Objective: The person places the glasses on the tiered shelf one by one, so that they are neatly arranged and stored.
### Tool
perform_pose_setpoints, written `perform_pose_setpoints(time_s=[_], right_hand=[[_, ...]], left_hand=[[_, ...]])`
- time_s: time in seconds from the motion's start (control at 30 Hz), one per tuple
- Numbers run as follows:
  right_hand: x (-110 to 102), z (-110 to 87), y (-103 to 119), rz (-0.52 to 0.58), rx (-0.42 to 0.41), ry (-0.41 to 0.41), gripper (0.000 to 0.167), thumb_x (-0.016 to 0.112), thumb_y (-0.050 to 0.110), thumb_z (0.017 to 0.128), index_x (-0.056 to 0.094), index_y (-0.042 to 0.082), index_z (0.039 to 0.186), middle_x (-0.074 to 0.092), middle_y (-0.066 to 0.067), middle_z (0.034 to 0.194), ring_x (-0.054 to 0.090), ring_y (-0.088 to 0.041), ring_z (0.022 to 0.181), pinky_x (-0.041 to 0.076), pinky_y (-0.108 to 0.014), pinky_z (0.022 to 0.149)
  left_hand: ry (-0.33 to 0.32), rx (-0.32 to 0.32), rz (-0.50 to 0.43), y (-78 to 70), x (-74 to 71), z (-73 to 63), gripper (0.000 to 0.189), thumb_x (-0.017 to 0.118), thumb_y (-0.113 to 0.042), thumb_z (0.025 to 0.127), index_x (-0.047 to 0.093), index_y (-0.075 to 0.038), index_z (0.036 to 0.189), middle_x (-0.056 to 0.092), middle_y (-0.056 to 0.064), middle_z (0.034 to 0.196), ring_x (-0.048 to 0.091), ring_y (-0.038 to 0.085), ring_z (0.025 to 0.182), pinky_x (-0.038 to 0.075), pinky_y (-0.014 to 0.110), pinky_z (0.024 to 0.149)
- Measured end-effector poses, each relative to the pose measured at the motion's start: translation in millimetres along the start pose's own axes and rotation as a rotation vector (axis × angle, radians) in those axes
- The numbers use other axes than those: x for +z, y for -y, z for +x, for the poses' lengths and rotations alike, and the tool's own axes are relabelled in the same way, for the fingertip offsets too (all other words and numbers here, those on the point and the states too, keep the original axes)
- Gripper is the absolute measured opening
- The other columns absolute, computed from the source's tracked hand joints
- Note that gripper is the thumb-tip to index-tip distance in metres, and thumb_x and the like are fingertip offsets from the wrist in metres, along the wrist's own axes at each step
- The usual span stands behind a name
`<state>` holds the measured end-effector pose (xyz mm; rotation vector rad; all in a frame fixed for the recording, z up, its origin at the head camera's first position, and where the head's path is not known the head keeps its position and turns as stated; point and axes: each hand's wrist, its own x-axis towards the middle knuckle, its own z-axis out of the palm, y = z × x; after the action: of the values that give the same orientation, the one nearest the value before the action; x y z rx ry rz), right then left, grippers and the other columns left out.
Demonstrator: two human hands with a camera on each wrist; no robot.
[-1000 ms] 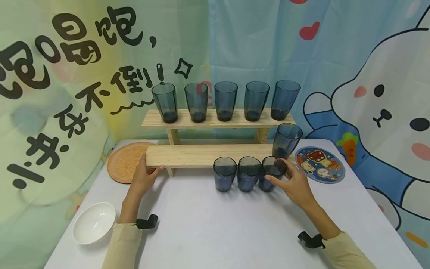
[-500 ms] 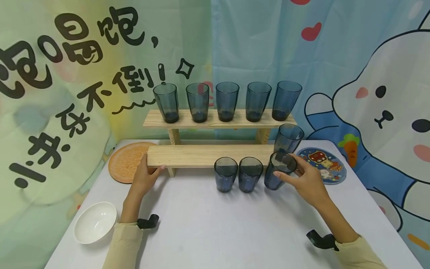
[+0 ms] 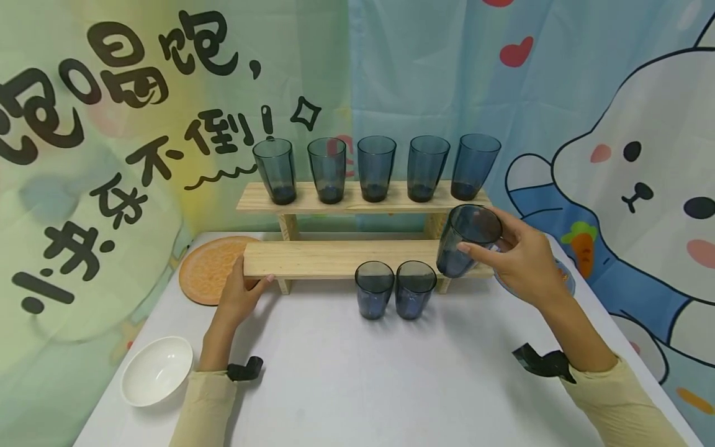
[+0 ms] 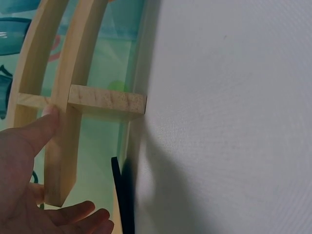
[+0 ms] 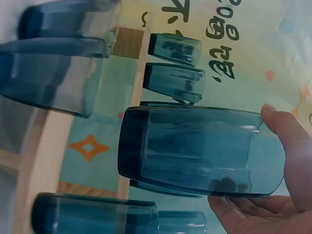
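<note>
My right hand grips a dark blue drinking glass near its rim, thumb on the near side. That glass is raised off the table, slightly tilted, in front of the right end of the lower wooden shelf. Another glass shows on this shelf in the right wrist view; the held glass hides it in the head view. My left hand holds the shelf's left end, its thumb against the front edge. Two more glasses stand upright on the table before the shelf.
Several matching glasses line the upper shelf. An orange round mat lies at left, with a white bowl nearer. A blue patterned mat at right is mostly behind my right hand. A printed cloth hangs behind.
My right hand has taken the rightmost front glass away from its row, first rightward, then up off the table toward the lower shelf. My left hand stays on the shelf end.
</note>
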<state>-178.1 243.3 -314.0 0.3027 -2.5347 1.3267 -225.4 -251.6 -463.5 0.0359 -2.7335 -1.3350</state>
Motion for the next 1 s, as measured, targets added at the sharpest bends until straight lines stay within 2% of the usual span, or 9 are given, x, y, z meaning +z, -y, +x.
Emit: perform_pose_setpoints(time_s=[0.07, 0.2, 0.37, 0.5, 0.53, 0.6, 0.73, 1.0], right_hand=[[3, 11.6, 5, 0.004, 0.012, 0.006, 0.086, 0.084, 0.036, 0.093, 0.041, 0.010, 0.162, 0.052, -0.019, 0.157, 0.052, -0.035, 0.145, 0.044, -0.017, 0.107], [17, 34.4, 6, 0.012, 0.018, 0.034, 0.085, 0.083, 0.042, 0.093, 0.042, 0.013, 0.162, 0.056, -0.016, 0.153, 0.054, -0.031, 0.143, 0.047, -0.033, 0.113], [43, 55.8, -1, 0.005, 0.002, 0.061, 0.090, 0.081, 0.049, 0.092, 0.041, 0.008, 0.162, 0.060, -0.017, 0.146, 0.060, -0.034, 0.136, 0.051, -0.051, 0.109], [62, 66.2, -10, -0.032, -0.010, 0.060, 0.084, 0.080, 0.052, 0.092, 0.049, 0.009, 0.156, 0.068, -0.016, 0.125, 0.066, -0.033, 0.104, 0.053, -0.046, 0.087], [66, 68.1, -11, -0.041, -0.014, 0.055, 0.080, 0.080, 0.052, 0.092, 0.052, 0.009, 0.153, 0.068, -0.016, 0.115, 0.063, -0.031, 0.094, 0.050, -0.044, 0.080], [73, 70.8, -15, -0.054, -0.011, 0.051, 0.079, 0.080, 0.052, 0.093, 0.052, 0.009, 0.153, 0.065, -0.012, 0.103, 0.055, -0.027, 0.083, 0.044, -0.041, 0.073], [84, 73.8, -21, -0.072, 0.028, 0.049, 0.085, 0.079, 0.055, 0.092, 0.048, 0.010, 0.157, 0.059, -0.009, 0.091, 0.051, -0.024, 0.078, 0.042, -0.039, 0.071], [95, 74.6, -28, -0.071, 0.052, 0.072, 0.091, 0.080, 0.058, 0.090, 0.045, 0.012, 0.160, 0.062, -0.009, 0.093, 0.055, -0.026, 0.081, 0.046, -0.041, 0.074]], left_hand=[[0.003, -0.006, 0.003, 0.3, -0.7, 0.1, 0.092, 0.065, -0.034, 0.107, 0.005, 0.004, 0.167, 0.021, 0.035, 0.168, 0.022, 0.050, 0.157, 0.020, 0.062, 0.127], [0.009, -0.015, 0.011, 1.2, -1.8, -0.3, 0.093, 0.064, -0.035, 0.107, 0.004, 0.004, 0.167, 0.020, 0.036, 0.168, 0.021, 0.050, 0.157, 0.020, 0.062, 0.127], [0.005, -0.008, 0.005, 2.4, -1.2, -0.4, 0.092, 0.064, -0.034, 0.107, 0.005, 0.005, 0.166, 0.022, 0.036, 0.167, 0.022, 0.050, 0.157, 0.020, 0.062, 0.127], [0.002, 0.005, -0.003, 2.3, 0.0, -0.4, 0.092, 0.065, -0.032, 0.107, 0.006, 0.006, 0.166, 0.023, 0.036, 0.167, 0.023, 0.050, 0.157, 0.021, 0.062, 0.127], [0.002, 0.007, -0.005, 2.0, 0.3, -0.6, 0.092, 0.065, -0.032, 0.107, 0.006, 0.006, 0.166, 0.023, 0.036, 0.167, 0.023, 0.050, 0.157, 0.021, 0.062, 0.127], [-0.001, 0.011, -0.005, 1.7, 0.4, -0.8, 0.091, 0.065, -0.031, 0.107, 0.006, 0.006, 0.166, 0.023, 0.036, 0.167, 0.024, 0.049, 0.157, 0.021, 0.061, 0.127], [-0.002, 0.006, -0.008, 1.5, 0.4, -1.0, 0.091, 0.065, -0.032, 0.107, 0.006, 0.005, 0.166, 0.023, 0.035, 0.167, 0.023, 0.049, 0.157, 0.021, 0.061, 0.127], [-0.004, 0.018, -0.005, 1.2, -0.5, -0.1, 0.091, 0.065, -0.032, 0.107, 0.007, 0.005, 0.166, 0.025, 0.036, 0.166, 0.025, 0.049, 0.156, 0.022, 0.061, 0.126]])
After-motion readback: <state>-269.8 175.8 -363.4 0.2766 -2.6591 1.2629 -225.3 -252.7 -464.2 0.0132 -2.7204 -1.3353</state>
